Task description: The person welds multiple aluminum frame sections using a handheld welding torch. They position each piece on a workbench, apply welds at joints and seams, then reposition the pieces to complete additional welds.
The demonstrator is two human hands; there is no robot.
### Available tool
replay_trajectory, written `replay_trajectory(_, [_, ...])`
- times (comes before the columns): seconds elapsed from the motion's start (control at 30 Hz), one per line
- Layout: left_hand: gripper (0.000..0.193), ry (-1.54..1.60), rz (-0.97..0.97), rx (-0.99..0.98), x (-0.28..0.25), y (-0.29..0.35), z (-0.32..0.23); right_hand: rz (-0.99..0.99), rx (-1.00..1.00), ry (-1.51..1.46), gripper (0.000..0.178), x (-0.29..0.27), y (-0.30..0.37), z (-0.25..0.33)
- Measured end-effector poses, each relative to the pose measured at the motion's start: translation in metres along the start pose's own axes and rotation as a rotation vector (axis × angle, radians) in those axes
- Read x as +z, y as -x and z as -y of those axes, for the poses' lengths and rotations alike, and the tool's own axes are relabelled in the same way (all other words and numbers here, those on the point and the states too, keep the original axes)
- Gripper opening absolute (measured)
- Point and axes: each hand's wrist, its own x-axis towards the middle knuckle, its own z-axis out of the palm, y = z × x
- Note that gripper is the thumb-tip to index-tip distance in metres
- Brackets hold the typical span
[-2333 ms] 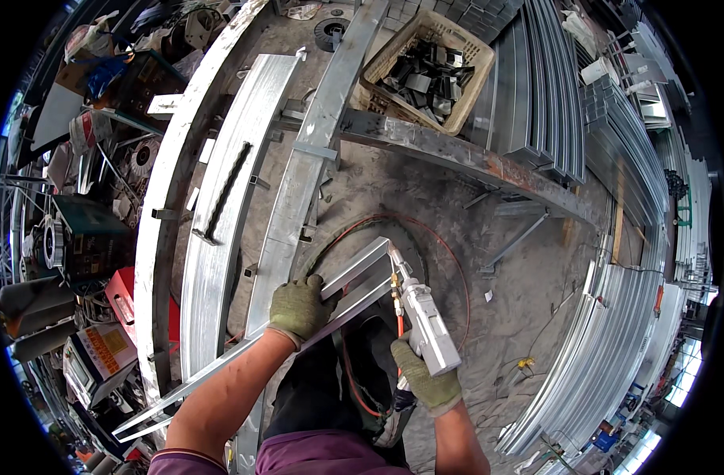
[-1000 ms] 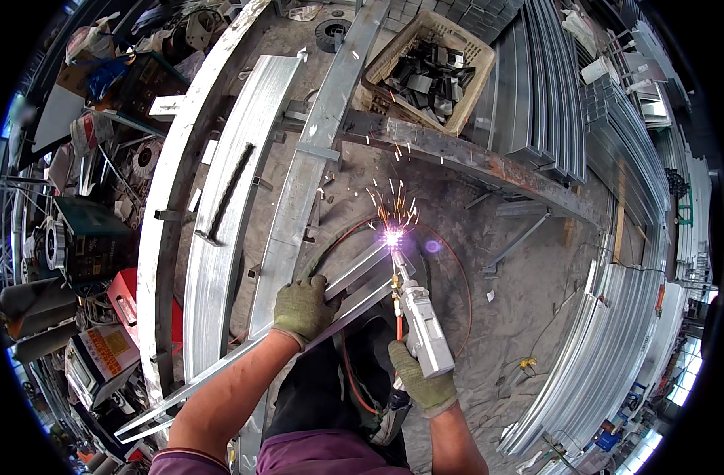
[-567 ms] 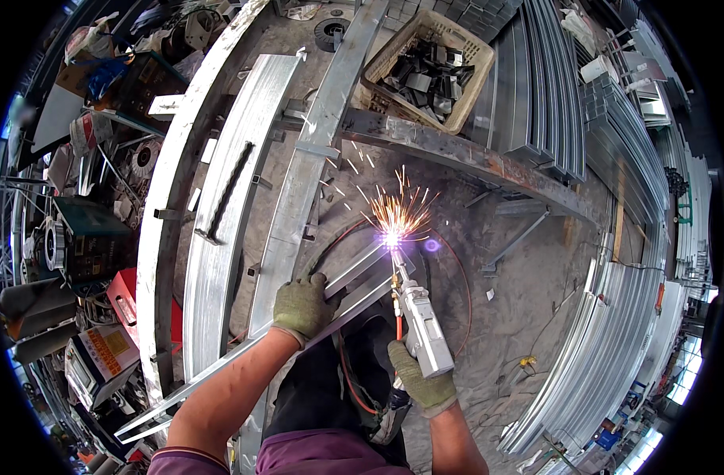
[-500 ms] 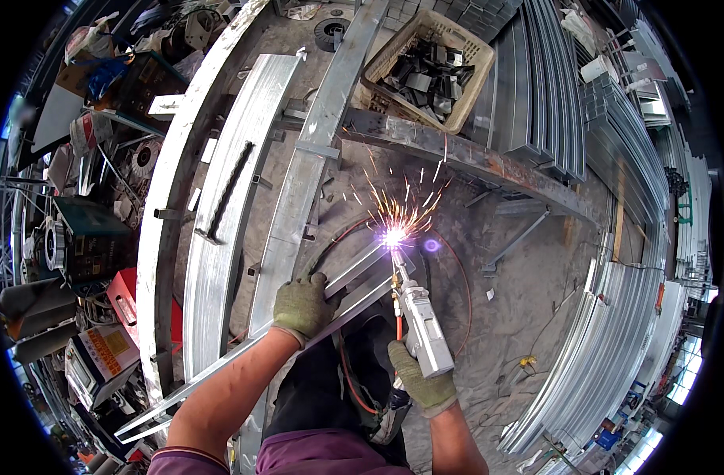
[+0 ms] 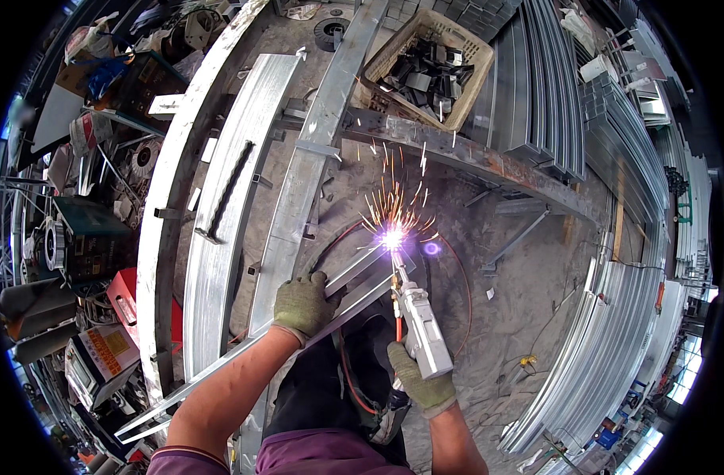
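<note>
The left hand grips a metal frame, its end toward two o'clock. The right hand clasps a torch pointing nearly at twelve, sparks beyond.

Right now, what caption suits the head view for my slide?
Sparks spray from the torch in the right hand; the left hand grips a frame.

Orange printed label on white box, lower left; print too small to read.
</note>
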Motion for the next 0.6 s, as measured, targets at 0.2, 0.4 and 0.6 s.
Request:
replay_trajectory(0.2, [0.054, -0.005, 0.003, -0.003, 0.0008, -0.0002, 0.0006, 0.002, 0.004, -0.016, 0.024, 0.0011, 0.0024, -0.0002])
replay_trajectory(0.4, [0.057, -0.006, 0.022, -0.008, -0.0023, 0.0003, -0.0017, 0.012, 0.012, 0.005, 0.026, 0.0009, 0.0051, -0.0038])
replay_trajectory(0.6, [0.058, -0.015, 0.022, -0.006, -0.0004, -0.0008, -0.0003, 0.032, 0.058, -0.041, 0.027, 0.0026, 0.0093, -0.0072])
